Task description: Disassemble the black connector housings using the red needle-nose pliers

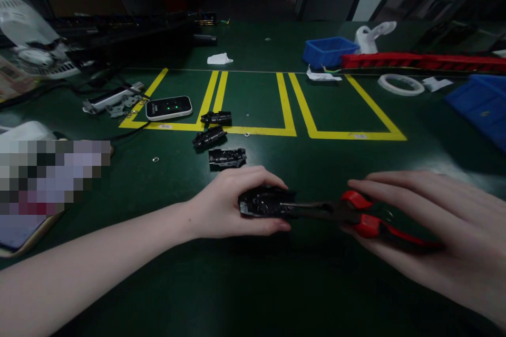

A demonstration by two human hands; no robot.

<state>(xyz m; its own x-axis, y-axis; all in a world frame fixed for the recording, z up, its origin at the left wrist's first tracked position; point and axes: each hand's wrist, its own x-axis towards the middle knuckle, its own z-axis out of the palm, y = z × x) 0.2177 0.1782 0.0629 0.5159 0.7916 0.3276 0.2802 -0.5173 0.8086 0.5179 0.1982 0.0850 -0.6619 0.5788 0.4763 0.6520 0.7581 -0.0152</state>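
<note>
My left hand is closed around a black plastic part, thumb on the near side and fingers on the far side. Red-handled long-nose pliers lie in my right hand, with its fingers wrapped about the handles. The jaws of the pliers point left and meet the right end of the black part; whether they grip something inside it I cannot tell. Just beyond my left hand, several similar black parts lie on the green table.
A white-edged device with green lights sits at the left, near a phone. Yellow tape marks frames on the table. Toward the right are a roll of tape, blue bins and a long red strip.
</note>
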